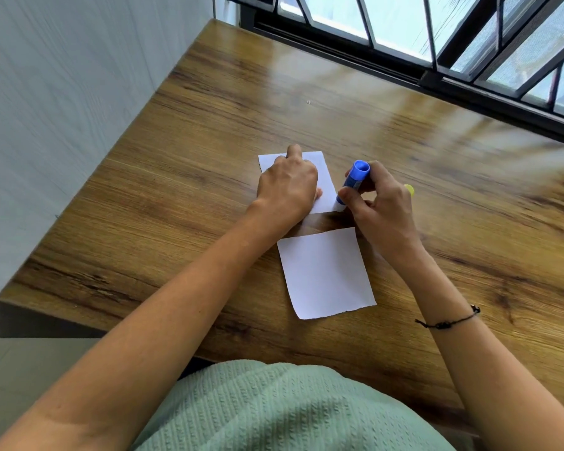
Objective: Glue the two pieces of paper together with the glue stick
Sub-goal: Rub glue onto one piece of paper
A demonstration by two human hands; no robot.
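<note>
At the bottom of the view a pale green ribbed garment (284, 415) is seen, with both bare forearms reaching forward over the wooden table (183, 196). A thin black cord bracelet (446, 322) is worn on the right wrist.

Nearest on the table, the near sheet of paper (326, 275) lies flat and untouched, with a slightly ragged lower edge. A strip of bare wood is left between it and the far sheet of paper (327, 182), so the two sheets are apart.

The far sheet is pinned down by the left hand (287, 187): the index finger is stretched forward to the sheet's far edge, the other fingers are bent under the palm, and the thumb tip is pressed on the paper.

The blue glue stick (352, 183) is grasped by the right hand (380, 206), thumb and fingers curled round its barrel. The stick is tilted, its blue base raised, and its white tip is set against the near right corner of the far sheet. A small yellow object (410, 189) is partly hidden behind the right hand; what it is cannot be told.

Beyond the table, a pale wall (66, 86) stands to the left and a dark-framed barred window (469, 40) runs along the far edge.
</note>
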